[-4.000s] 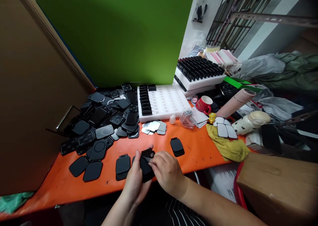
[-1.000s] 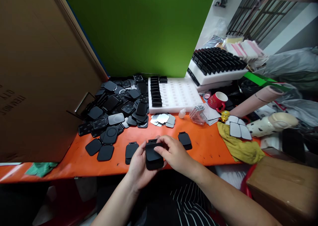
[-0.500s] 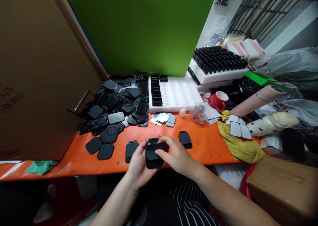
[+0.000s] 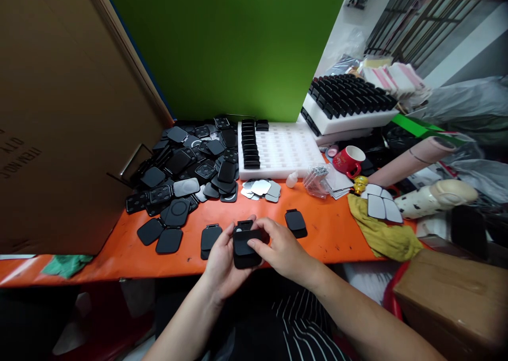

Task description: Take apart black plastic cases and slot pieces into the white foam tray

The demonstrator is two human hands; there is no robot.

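Note:
Both hands hold one black plastic case [image 4: 244,246] over the front edge of the orange table [image 4: 325,234]. My left hand [image 4: 221,263] cups the case from below and the left. My right hand [image 4: 281,247] pinches its upper right part with thumb and fingers. A hinge tab sticks out at the case's top. Two similar black cases lie on the table, one [image 4: 209,240] just left of my hands and one [image 4: 296,223] to the right.
A heap of black shells [image 4: 186,170] covers the table's left. Behind it stand a white foam tray [image 4: 281,152] with one filled column, small mirror plates [image 4: 261,188], a red mug [image 4: 349,161] and a yellow cloth [image 4: 381,234]. A cardboard box [image 4: 452,297] sits at the right.
Four seconds ago the case was open with my right hand at its hinge. Now it is folded flat, and over the last second my right fingers have shifted slightly on its top.

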